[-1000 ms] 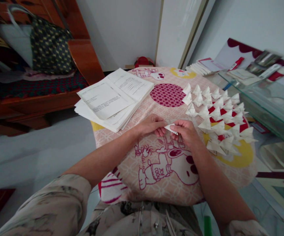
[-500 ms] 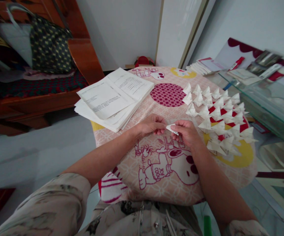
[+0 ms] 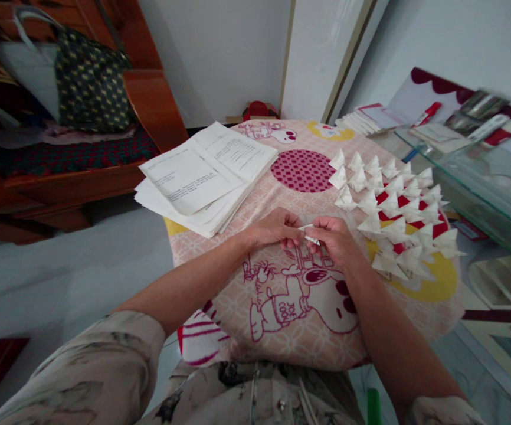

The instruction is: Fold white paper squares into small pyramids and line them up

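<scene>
A small folded piece of white paper (image 3: 312, 239) is pinched between my two hands above the cloth-covered table (image 3: 264, 206). My left hand (image 3: 282, 228) grips its left end, thumb against the fingers. My right hand (image 3: 333, 237) holds the other end the same way, and the fingers hide much of the paper. To the right stand several pointed folded-paper pieces (image 3: 390, 203), grouped in rows. Beyond my left hand lies a stack of printed paper sheets (image 3: 193, 183), some askew.
A glass-topped cabinet (image 3: 463, 177) borders the table on the right, with a red marker (image 3: 426, 114) and metal containers (image 3: 481, 106) on it. At the left is a wooden bench (image 3: 153, 112) bearing a dark patterned bag (image 3: 89, 82). More papers (image 3: 370, 118) lie at the table's far right.
My left hand has shifted slightly right, closer to my right hand. The folded paper is turned a little and more covered by the fingers. Everything else stays put.
</scene>
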Action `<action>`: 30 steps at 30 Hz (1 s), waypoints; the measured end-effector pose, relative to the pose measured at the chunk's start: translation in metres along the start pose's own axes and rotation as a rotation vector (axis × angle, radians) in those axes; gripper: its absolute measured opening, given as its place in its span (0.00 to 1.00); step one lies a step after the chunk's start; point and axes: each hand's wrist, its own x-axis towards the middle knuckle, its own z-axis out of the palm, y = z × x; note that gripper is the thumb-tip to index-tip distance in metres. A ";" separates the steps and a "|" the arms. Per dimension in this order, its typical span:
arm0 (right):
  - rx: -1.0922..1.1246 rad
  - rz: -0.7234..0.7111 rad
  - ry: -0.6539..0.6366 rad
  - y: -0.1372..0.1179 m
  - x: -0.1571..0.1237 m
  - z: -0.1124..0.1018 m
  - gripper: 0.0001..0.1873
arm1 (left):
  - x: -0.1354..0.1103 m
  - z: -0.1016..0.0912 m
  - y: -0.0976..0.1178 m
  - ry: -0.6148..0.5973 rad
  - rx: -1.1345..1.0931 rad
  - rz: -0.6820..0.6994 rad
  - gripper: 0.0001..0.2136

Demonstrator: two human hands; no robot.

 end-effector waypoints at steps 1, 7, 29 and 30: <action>0.000 0.002 -0.008 0.000 0.000 0.001 0.17 | 0.000 0.001 0.000 0.017 -0.022 -0.002 0.04; 0.126 0.010 -0.113 -0.003 -0.002 0.004 0.17 | -0.004 0.002 0.002 -0.008 -0.179 -0.024 0.05; 0.023 -0.023 -0.124 0.001 -0.003 0.000 0.14 | -0.004 0.002 -0.001 0.034 -0.065 0.030 0.10; 0.034 -0.044 -0.117 0.002 -0.003 0.001 0.14 | -0.004 0.002 0.000 0.024 -0.086 0.034 0.10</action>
